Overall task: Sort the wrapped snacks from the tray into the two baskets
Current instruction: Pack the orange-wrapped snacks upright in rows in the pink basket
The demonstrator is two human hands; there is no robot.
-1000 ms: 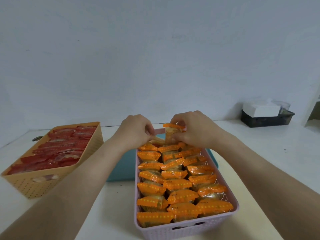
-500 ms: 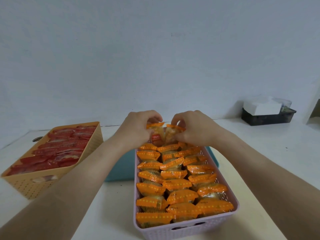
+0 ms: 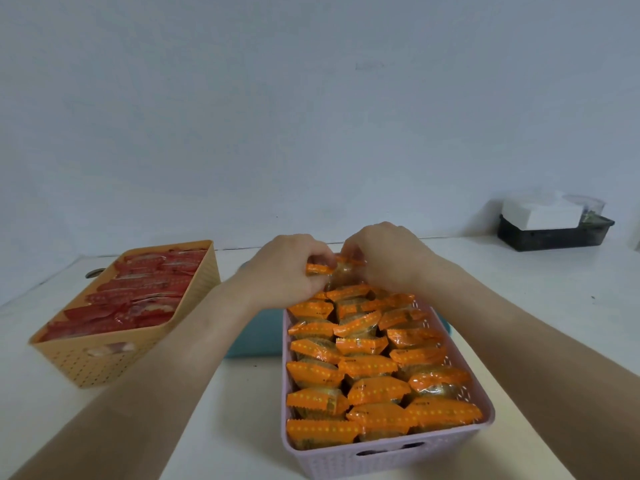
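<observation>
A pink basket [image 3: 388,455] in front of me holds several rows of orange-wrapped snacks [image 3: 367,367]. At its far end my left hand [image 3: 287,271] grips an orange-wrapped snack [image 3: 320,269] by its crimped edge. My right hand [image 3: 388,254] pinches another orange snack [image 3: 346,268] right beside it, mostly hidden under the fingers. To the left, a tan basket [image 3: 114,358] holds several red-wrapped snacks [image 3: 138,296]. A teal tray [image 3: 256,337] lies behind the pink basket, largely hidden by my left forearm and the basket; its inside is out of sight.
A black box [image 3: 554,235] with a white block on it stands at the back right by the wall. All of this rests on a white tabletop [image 3: 536,289]. A small dark round thing [image 3: 94,273] shows behind the tan basket.
My left hand, holding nothing a second ago, now grips an orange snack. Both hands have come lower with their snacks toward the far end of the pink basket.
</observation>
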